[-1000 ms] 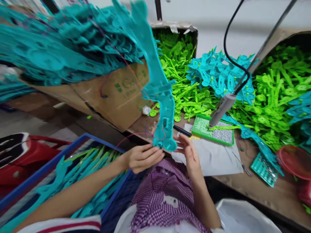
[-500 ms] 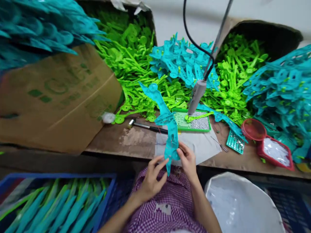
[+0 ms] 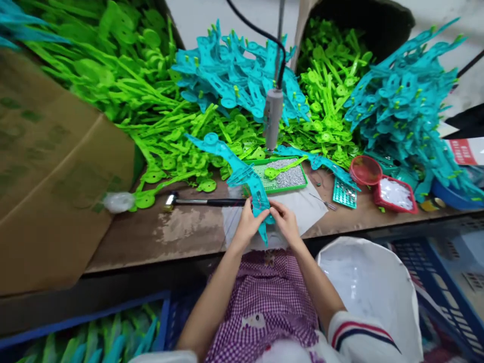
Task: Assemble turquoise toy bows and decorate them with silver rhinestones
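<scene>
A long blue plastic part [image 3: 242, 174] with a pointed tip at each end slants up and left from my hands over the table edge. My left hand [image 3: 250, 222] grips its lower left side, thumb laid across the face. On the other side my right hand [image 3: 284, 220] pinches the part near a round boss, fingertips close to my left thumb. Just behind the part stands a green tray [image 3: 282, 187] of small silvery pieces, with a bright green plastic arm [image 3: 285, 166] lying across it. A grey electric screwdriver [image 3: 273, 121] hangs above that tray.
A hammer [image 3: 204, 201] lies left on the wooden table [image 3: 151, 242]. Heaps of green parts [image 3: 159, 121] and blue parts [image 3: 242, 75] fill the back. To the right sit a teal tray [image 3: 345, 192] and a red box [image 3: 396, 194]. A white-lined bin [image 3: 363, 282] stands below.
My left hand has moved up from the part's lower tip to grip its side. The part now leans further left. The screwdriver has swung up off the green arm, and the view has shifted right.
</scene>
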Action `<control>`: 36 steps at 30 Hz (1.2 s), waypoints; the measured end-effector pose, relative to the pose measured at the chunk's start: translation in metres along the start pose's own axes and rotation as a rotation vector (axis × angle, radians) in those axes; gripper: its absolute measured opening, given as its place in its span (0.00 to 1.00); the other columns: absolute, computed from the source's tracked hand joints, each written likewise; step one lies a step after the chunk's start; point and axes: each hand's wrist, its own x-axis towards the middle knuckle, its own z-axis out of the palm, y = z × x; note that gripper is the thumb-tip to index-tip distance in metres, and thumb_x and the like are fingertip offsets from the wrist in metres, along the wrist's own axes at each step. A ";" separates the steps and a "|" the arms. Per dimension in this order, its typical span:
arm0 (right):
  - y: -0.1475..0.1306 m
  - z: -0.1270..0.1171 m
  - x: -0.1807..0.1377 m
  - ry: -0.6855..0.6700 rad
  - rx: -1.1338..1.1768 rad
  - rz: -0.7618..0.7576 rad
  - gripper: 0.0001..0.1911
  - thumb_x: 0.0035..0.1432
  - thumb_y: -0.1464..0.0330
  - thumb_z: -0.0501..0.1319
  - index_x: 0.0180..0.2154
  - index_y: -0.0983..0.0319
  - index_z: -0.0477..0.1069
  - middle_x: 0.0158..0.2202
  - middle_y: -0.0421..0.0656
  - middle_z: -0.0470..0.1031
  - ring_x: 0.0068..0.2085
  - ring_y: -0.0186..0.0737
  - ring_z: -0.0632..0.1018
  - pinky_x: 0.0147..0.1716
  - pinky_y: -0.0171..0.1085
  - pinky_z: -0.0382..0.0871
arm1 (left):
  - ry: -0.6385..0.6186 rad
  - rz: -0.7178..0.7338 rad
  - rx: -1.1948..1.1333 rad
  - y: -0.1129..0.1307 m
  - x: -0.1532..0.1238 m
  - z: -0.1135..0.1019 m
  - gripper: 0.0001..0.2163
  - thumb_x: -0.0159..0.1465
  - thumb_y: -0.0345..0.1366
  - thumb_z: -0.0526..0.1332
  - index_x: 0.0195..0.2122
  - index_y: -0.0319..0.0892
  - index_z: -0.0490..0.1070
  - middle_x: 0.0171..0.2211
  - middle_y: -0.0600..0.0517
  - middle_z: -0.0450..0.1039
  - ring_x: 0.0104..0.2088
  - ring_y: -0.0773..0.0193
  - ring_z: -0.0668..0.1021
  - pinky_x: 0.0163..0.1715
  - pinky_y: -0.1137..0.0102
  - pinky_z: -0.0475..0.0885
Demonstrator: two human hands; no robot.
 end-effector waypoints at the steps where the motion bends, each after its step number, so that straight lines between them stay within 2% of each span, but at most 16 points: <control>1: -0.002 -0.016 0.002 0.024 -0.072 -0.010 0.20 0.62 0.55 0.63 0.52 0.57 0.78 0.52 0.45 0.81 0.53 0.45 0.81 0.55 0.45 0.74 | -0.001 0.014 0.042 -0.009 0.007 0.002 0.32 0.58 0.46 0.69 0.60 0.40 0.61 0.56 0.39 0.72 0.55 0.50 0.77 0.58 0.54 0.70; 3: -0.008 -0.061 0.003 0.154 -0.249 -0.032 0.19 0.62 0.55 0.63 0.48 0.58 0.80 0.48 0.46 0.83 0.48 0.44 0.82 0.53 0.44 0.74 | -0.039 0.042 0.133 -0.025 0.017 -0.002 0.34 0.58 0.47 0.68 0.62 0.39 0.60 0.59 0.37 0.70 0.57 0.48 0.75 0.60 0.52 0.68; 5: -0.013 -0.118 0.002 0.379 -0.415 -0.046 0.18 0.62 0.55 0.62 0.43 0.61 0.81 0.42 0.47 0.84 0.43 0.44 0.82 0.48 0.43 0.74 | -0.121 0.063 0.213 -0.037 0.024 -0.012 0.33 0.59 0.48 0.67 0.62 0.39 0.60 0.59 0.38 0.70 0.57 0.48 0.75 0.60 0.51 0.68; 7: -0.014 -0.179 0.005 0.563 -0.557 -0.037 0.21 0.62 0.54 0.61 0.44 0.63 0.80 0.41 0.50 0.84 0.41 0.46 0.82 0.46 0.42 0.74 | -0.220 0.077 0.251 -0.041 0.028 -0.021 0.32 0.60 0.49 0.65 0.62 0.40 0.60 0.58 0.41 0.72 0.55 0.50 0.77 0.58 0.54 0.70; 10: -0.007 -0.253 0.013 0.647 -0.868 0.033 0.21 0.62 0.56 0.58 0.43 0.65 0.80 0.41 0.54 0.83 0.41 0.49 0.81 0.46 0.45 0.71 | -0.283 0.093 0.279 -0.039 0.029 -0.027 0.31 0.62 0.50 0.63 0.62 0.41 0.60 0.56 0.43 0.74 0.51 0.52 0.79 0.54 0.57 0.74; 12: 0.002 -0.281 0.018 0.662 -0.975 0.060 0.21 0.64 0.57 0.55 0.43 0.65 0.80 0.43 0.55 0.83 0.42 0.49 0.80 0.47 0.45 0.70 | -0.267 0.100 0.328 -0.037 0.026 -0.026 0.30 0.62 0.51 0.63 0.62 0.41 0.61 0.55 0.43 0.75 0.50 0.52 0.80 0.53 0.57 0.75; 15: 0.014 -0.295 0.021 0.637 -1.054 0.066 0.21 0.65 0.58 0.54 0.45 0.66 0.79 0.44 0.55 0.82 0.42 0.49 0.79 0.47 0.44 0.68 | -0.226 0.122 0.398 -0.038 0.023 -0.024 0.31 0.62 0.53 0.63 0.62 0.42 0.62 0.54 0.44 0.76 0.50 0.50 0.80 0.53 0.56 0.74; 20: 0.028 -0.293 0.024 0.563 -1.088 0.081 0.18 0.63 0.60 0.57 0.43 0.66 0.79 0.42 0.55 0.80 0.38 0.46 0.78 0.44 0.43 0.69 | -0.222 0.152 0.405 -0.041 0.022 -0.023 0.29 0.62 0.53 0.64 0.60 0.42 0.64 0.54 0.44 0.75 0.50 0.51 0.79 0.54 0.56 0.73; 25: 0.023 -0.299 0.021 0.510 -1.086 0.059 0.15 0.63 0.63 0.58 0.41 0.65 0.79 0.41 0.53 0.80 0.40 0.46 0.78 0.46 0.43 0.70 | -0.218 0.142 0.402 -0.044 0.023 -0.024 0.29 0.61 0.54 0.64 0.58 0.43 0.65 0.52 0.45 0.76 0.48 0.51 0.80 0.52 0.56 0.74; 29: 0.014 -0.298 0.020 0.479 -1.094 -0.012 0.17 0.65 0.65 0.55 0.50 0.65 0.76 0.45 0.53 0.78 0.43 0.45 0.78 0.47 0.41 0.71 | -0.225 0.138 0.420 -0.047 0.024 -0.024 0.29 0.61 0.55 0.64 0.58 0.43 0.65 0.49 0.46 0.77 0.46 0.51 0.80 0.51 0.57 0.75; 33: 0.013 -0.297 0.023 0.280 -1.181 -0.029 0.16 0.66 0.67 0.54 0.47 0.62 0.78 0.46 0.52 0.77 0.46 0.47 0.78 0.49 0.43 0.70 | -0.220 0.128 0.400 -0.044 0.022 -0.023 0.30 0.61 0.54 0.64 0.59 0.43 0.64 0.51 0.46 0.77 0.47 0.52 0.80 0.52 0.57 0.74; 36: 0.008 -0.303 0.022 0.212 -1.216 -0.022 0.14 0.65 0.68 0.55 0.45 0.63 0.78 0.44 0.52 0.77 0.45 0.47 0.78 0.48 0.43 0.70 | -0.213 0.142 0.389 -0.042 0.020 -0.022 0.30 0.61 0.53 0.64 0.60 0.43 0.64 0.53 0.45 0.76 0.49 0.51 0.80 0.53 0.58 0.74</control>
